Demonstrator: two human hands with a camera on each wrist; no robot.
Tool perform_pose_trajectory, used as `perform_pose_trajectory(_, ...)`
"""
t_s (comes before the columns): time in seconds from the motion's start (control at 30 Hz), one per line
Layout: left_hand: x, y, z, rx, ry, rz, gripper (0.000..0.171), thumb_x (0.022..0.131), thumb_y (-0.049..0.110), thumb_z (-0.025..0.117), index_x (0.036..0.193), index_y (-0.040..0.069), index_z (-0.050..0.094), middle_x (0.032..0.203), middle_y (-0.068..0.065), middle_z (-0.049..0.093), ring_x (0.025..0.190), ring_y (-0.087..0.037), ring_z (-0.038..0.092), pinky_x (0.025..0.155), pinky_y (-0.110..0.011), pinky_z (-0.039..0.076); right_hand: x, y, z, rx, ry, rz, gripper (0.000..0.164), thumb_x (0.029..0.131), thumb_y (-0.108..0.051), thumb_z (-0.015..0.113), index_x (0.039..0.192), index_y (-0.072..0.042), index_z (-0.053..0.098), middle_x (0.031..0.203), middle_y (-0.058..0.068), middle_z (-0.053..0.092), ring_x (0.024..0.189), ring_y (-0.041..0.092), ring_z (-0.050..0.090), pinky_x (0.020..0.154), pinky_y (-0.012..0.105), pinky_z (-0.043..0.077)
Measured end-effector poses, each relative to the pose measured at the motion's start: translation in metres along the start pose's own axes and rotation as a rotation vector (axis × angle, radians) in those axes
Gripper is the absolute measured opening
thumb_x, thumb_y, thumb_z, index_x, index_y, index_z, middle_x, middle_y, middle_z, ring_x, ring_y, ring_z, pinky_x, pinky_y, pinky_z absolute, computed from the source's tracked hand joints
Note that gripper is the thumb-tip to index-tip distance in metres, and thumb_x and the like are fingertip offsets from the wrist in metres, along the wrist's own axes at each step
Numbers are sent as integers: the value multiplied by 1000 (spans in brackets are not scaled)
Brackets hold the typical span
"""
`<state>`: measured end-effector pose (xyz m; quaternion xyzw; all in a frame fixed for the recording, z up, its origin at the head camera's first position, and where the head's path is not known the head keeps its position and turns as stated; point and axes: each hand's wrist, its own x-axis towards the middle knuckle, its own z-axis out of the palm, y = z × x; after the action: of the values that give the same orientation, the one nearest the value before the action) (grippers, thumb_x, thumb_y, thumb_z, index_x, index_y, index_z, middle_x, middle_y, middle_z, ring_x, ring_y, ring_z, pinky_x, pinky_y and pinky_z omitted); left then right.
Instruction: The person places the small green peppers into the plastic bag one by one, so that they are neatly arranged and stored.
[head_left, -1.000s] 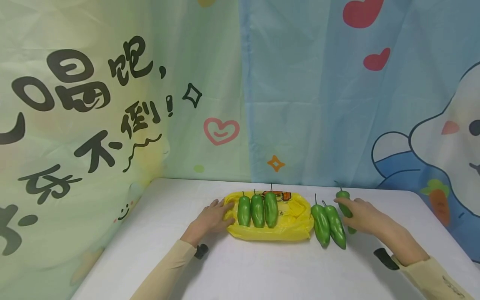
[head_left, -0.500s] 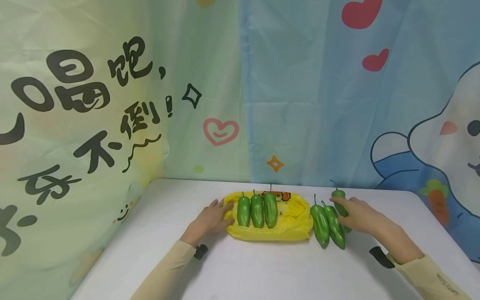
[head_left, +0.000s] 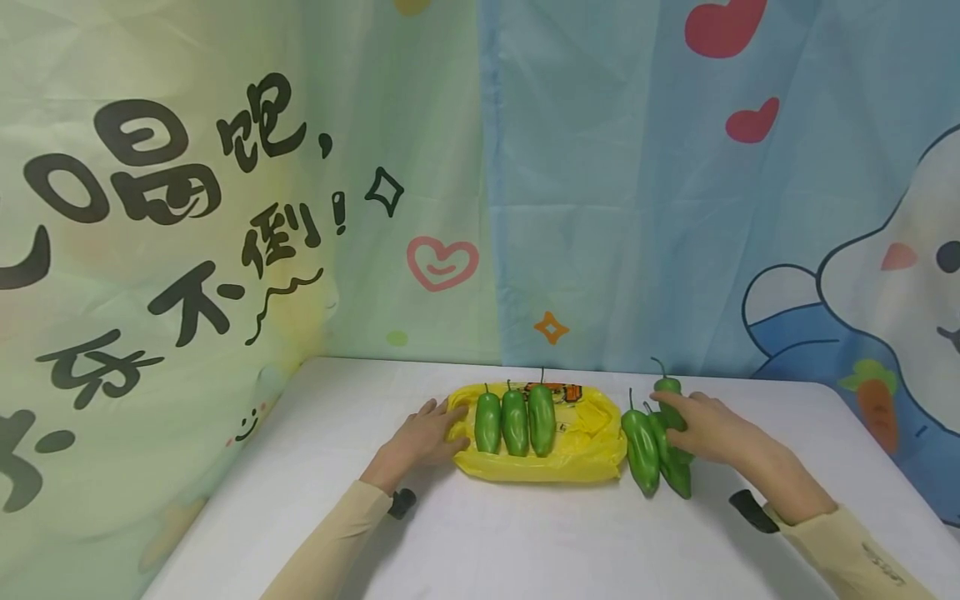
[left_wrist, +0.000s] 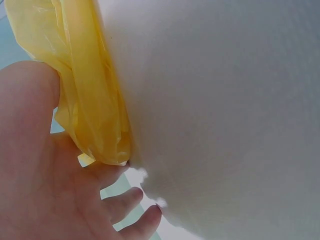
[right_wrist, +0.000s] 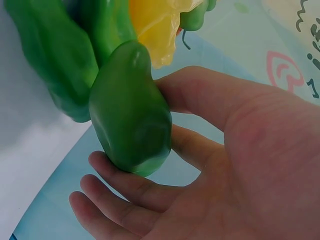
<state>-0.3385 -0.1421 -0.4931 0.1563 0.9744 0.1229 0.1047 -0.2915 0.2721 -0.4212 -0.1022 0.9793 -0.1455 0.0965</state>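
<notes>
Head view: white table (head_left: 487, 542), printed backdrop (head_left: 592, 208) at the far side and on the left. Yellow bag (head_left: 543, 471) lies mid-table, three green peppers (head_left: 514, 423) side by side in it toward its left, stems to the far side. Left hand (head_left: 420, 437) at the bag's left end, fingers spread, touching it. Two loose peppers (head_left: 642, 454) lie together just right of the bag, stems far. Right hand (head_left: 708, 429) holds another pepper, the held pepper (head_left: 667, 386), at the far right of that pair, partly covering the right one; contact between them can't be told. Left wrist view: thumb and forefinger on either side of the bag's edge, other fingers fairly straight and apart. Right wrist view: held pepper between thumb and fingers, rounded end toward camera; loose pair and bag beyond it.
</notes>
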Motion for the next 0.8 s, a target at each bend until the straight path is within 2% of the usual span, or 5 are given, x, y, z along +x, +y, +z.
perform_pose_trajectory(0.13, 0, -1, 1, 4, 5, 4, 62, 99, 47, 55, 154, 21, 42, 163, -14, 34, 152, -42, 26, 122, -61, 27, 2, -4, 0, 1, -4, -10, 63, 90, -16, 67, 147, -1, 45, 128, 43, 51, 106, 49, 58, 82, 65, 55)
perform_pose_trajectory(0.43, -1, -2, 0, 2, 5, 5, 62, 99, 46, 55, 154, 21, 42, 162, -14, 35, 151, -43, 26, 122, -60, 27, 6, -20, 4, 25, -14, -26, 63, 90, -15, 66, 148, -2, 45, 129, 41, 52, 102, 42, 59, 81, 60, 57)
perform_pose_trajectory(0.8, -1, -2, 0, 10, 1, 11, 62, 100, 45, 55, 154, 20, 41, 163, -14, 34, 151, -43, 26, 122, -59, 28, 11, -30, 7, 55, -44, -14, 63, 93, -17, 65, 150, -5, 42, 127, 38, 52, 91, 32, 55, 71, 45, 57)
